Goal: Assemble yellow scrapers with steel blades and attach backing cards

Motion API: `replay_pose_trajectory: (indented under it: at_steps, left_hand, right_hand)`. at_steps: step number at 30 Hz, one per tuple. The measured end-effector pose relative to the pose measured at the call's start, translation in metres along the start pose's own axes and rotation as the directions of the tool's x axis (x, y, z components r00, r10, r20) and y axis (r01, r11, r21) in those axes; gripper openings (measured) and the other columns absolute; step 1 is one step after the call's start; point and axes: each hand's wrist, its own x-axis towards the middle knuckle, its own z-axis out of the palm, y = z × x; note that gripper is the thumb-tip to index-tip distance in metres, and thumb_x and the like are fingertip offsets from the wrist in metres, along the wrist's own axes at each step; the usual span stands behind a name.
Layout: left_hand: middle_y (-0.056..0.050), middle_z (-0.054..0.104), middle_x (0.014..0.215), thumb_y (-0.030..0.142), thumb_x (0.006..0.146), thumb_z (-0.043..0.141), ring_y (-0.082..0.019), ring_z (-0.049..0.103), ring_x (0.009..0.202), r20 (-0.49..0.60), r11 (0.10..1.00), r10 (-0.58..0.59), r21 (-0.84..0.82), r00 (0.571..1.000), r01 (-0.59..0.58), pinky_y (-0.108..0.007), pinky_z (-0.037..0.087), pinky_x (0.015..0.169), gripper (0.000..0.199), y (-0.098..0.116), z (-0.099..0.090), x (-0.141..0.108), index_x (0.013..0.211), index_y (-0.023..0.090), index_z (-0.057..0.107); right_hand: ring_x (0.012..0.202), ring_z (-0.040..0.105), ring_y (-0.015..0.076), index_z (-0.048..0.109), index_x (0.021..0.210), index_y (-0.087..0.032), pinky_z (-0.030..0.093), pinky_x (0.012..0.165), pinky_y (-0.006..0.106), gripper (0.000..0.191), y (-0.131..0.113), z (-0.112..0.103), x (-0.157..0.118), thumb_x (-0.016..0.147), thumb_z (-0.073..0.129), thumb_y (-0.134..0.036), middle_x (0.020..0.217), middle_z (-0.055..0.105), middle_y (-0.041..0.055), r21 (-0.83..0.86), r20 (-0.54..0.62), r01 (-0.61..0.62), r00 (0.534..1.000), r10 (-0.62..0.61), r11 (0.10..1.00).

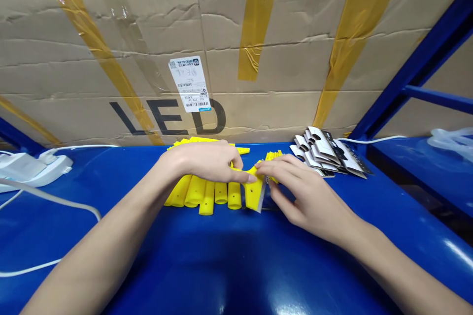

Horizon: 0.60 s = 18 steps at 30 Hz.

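Note:
My left hand point(214, 160) is closed on a flat, flared yellow plastic piece point(253, 194), its thumb lying across the top. A small hole and a thin greyish strip along the right edge show on this piece. My right hand point(301, 187) pinches the same piece from the right, fingertips at its upper edge and thumb beside it. Under and beside my left hand lie several yellow tapered tubes point(207, 199), side by side with their round ends facing me. A small heap of thin yellow pieces point(273, 155) sits behind my right fingers, partly hidden.
A pile of black-and-white cards point(321, 150) lies at the back right of the blue tabletop point(229, 266). White power strips point(33, 170) with cables are at the left. A large taped cardboard box point(148, 59) stands behind, and a blue metal frame point(410, 69) rises at the right.

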Motion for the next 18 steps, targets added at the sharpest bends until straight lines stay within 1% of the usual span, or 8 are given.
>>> replay_pose_trajectory:
  at_steps: [2, 4, 6, 8, 10, 12, 15, 18]
  left_hand:
    - [0.001, 0.051, 0.056, 0.071, 0.09, 0.039, -0.012, 0.039, 0.049, 0.027, 0.999, -0.037, 0.018, 0.999, 0.037, -0.03, 0.025, 0.051, 0.06, -0.002, 0.0, -0.001, 0.061, 0.02, 0.054]
    - [0.0, 0.055, 0.058, 0.073, 0.088, 0.04, -0.013, 0.041, 0.049, 0.05, 0.994, -0.098, 0.043, 0.994, 0.096, -0.03, 0.026, 0.052, 0.061, -0.006, -0.002, -0.004, 0.062, 0.02, 0.057]
    - [-0.003, 0.063, 0.066, 0.073, 0.086, 0.043, -0.014, 0.048, 0.054, 0.034, 0.986, -0.163, 0.048, 0.986, 0.161, -0.029, 0.029, 0.054, 0.06, -0.012, -0.006, -0.008, 0.07, 0.02, 0.064]
    - [-0.006, 0.069, 0.075, 0.074, 0.085, 0.045, -0.017, 0.054, 0.06, -0.001, 0.974, -0.222, 0.045, 0.975, 0.222, -0.029, 0.032, 0.056, 0.059, -0.018, -0.012, -0.015, 0.079, 0.02, 0.069]
    - [-0.009, 0.071, 0.077, 0.075, 0.084, 0.044, -0.019, 0.057, 0.061, -0.02, 0.959, -0.277, 0.058, 0.961, 0.278, -0.029, 0.034, 0.056, 0.062, -0.025, -0.018, -0.022, 0.081, 0.019, 0.069]
    - [-0.01, 0.07, 0.075, 0.077, 0.084, 0.043, -0.019, 0.057, 0.06, -0.029, 0.948, -0.31, 0.07, 0.95, 0.312, -0.03, 0.035, 0.055, 0.064, -0.03, -0.023, -0.027, 0.079, 0.018, 0.068]
    - [-0.009, 0.069, 0.072, 0.078, 0.082, 0.043, -0.019, 0.057, 0.058, -0.04, 0.946, -0.317, 0.065, 0.948, 0.319, -0.03, 0.035, 0.054, 0.065, -0.036, -0.024, -0.032, 0.077, 0.018, 0.067]
    - [-0.009, 0.069, 0.07, 0.08, 0.08, 0.045, -0.019, 0.056, 0.056, -0.029, 0.946, -0.322, 0.029, 0.946, 0.323, -0.03, 0.034, 0.052, 0.065, -0.041, -0.023, -0.033, 0.074, 0.018, 0.066]
  right_hand:
    - [0.106, 0.058, 0.0249, 0.059, 0.12, -0.019, 0.05, 0.096, 0.047, 0.029, 0.001, 0.001, -0.001, 0.094, 0.049, -0.008, 0.114, 0.07, 0.0088, 0.0, -0.007, -0.001, 1.0, 0.001, 1.0]
    - [0.103, 0.059, 0.024, 0.061, 0.118, -0.018, 0.049, 0.097, 0.047, 0.028, 0.003, 0.002, -0.002, 0.094, 0.049, -0.008, 0.111, 0.071, 0.008, -0.011, -0.034, -0.02, 0.999, 0.02, 1.0]
    - [0.098, 0.061, 0.0233, 0.063, 0.113, -0.017, 0.051, 0.091, 0.044, 0.025, 0.007, 0.001, -0.002, 0.093, 0.051, -0.009, 0.104, 0.072, 0.008, -0.027, -0.084, -0.076, 0.994, 0.074, 0.997]
    - [0.092, 0.063, 0.0223, 0.066, 0.107, -0.017, 0.052, 0.083, 0.039, 0.02, 0.011, -0.001, 0.001, 0.092, 0.054, -0.011, 0.097, 0.072, 0.0077, -0.037, -0.099, -0.162, 0.982, 0.158, 0.986]
    - [0.087, 0.064, 0.0215, 0.068, 0.1, -0.019, 0.052, 0.078, 0.037, 0.017, 0.014, -0.004, 0.008, 0.091, 0.057, -0.012, 0.093, 0.071, 0.0067, -0.052, -0.029, -0.241, 0.97, 0.24, 0.969]
    - [0.084, 0.065, 0.0214, 0.069, 0.095, -0.02, 0.051, 0.077, 0.036, 0.014, 0.017, -0.004, 0.017, 0.088, 0.06, -0.011, 0.09, 0.072, 0.0057, -0.082, 0.101, -0.275, 0.954, 0.282, 0.958]
    - [0.085, 0.066, 0.021, 0.07, 0.092, -0.021, 0.049, 0.076, 0.033, 0.016, 0.016, 0.0, 0.032, 0.084, 0.063, -0.008, 0.086, 0.072, 0.0045, -0.092, 0.253, -0.228, 0.936, 0.245, 0.969]
    - [0.079, 0.065, 0.0194, 0.071, 0.09, -0.022, 0.046, 0.07, 0.029, 0.015, 0.012, 0.01, 0.042, 0.083, 0.066, -0.009, 0.087, 0.068, 0.0049, -0.128, 0.327, -0.165, 0.924, 0.199, 0.978]
